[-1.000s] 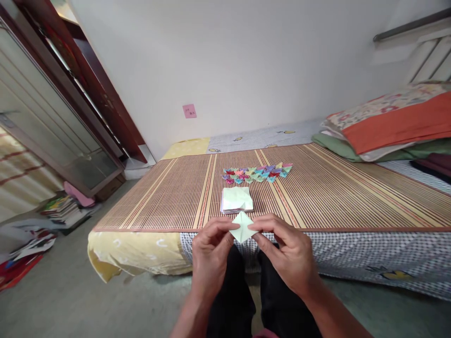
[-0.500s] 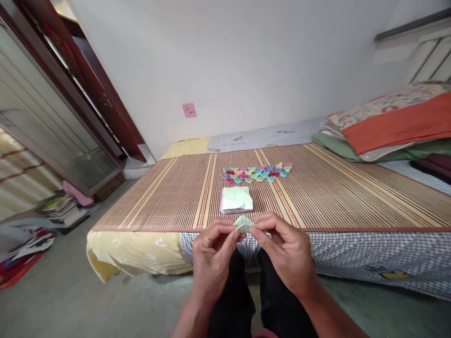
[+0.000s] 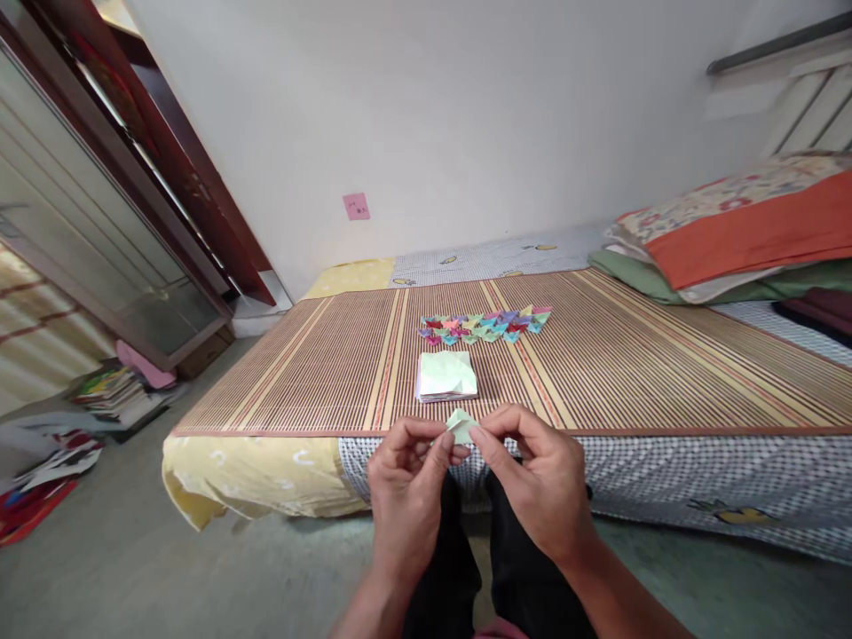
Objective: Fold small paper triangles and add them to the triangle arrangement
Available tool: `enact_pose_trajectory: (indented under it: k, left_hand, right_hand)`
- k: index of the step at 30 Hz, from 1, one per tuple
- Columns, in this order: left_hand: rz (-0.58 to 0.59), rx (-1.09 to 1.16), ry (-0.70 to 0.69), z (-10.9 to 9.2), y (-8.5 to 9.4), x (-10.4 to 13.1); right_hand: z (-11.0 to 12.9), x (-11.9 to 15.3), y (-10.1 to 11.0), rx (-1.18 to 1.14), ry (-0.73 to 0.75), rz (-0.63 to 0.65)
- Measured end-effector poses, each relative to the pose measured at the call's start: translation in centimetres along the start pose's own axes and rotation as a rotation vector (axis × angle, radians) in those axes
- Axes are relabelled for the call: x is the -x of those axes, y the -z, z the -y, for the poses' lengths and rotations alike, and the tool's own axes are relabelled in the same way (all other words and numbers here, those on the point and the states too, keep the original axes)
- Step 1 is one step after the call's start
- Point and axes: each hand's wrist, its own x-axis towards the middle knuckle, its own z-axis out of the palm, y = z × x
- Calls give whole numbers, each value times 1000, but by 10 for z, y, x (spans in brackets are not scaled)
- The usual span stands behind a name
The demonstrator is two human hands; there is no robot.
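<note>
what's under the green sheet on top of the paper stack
More sheets show as edges at its front and left, and beneath them the striped mat. The sheets' faces, and the mat directly below, are covered.

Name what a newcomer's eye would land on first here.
Likely first are the multicoloured, small pointed folded-paper pieces on the brown-striped woven mat, beyond the squarish paper stack with a pale green top. Next is the small pale green folded paper, lower centre, in the grip of the left hand and right hand. An orange-and-floral cloth lies at far right.
</note>
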Motion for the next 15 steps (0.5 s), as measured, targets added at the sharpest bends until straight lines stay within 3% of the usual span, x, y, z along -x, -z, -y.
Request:
enact_pose_trajectory:
  k: [6,15]
  left_hand:
    - [-24,14,25,1,-1,0]
    - [62,39,74,-2,1,-1]
  right_hand:
    - [1,0,-1,-32,11,-1]
    - [1,2,-5,-51,20,-39]
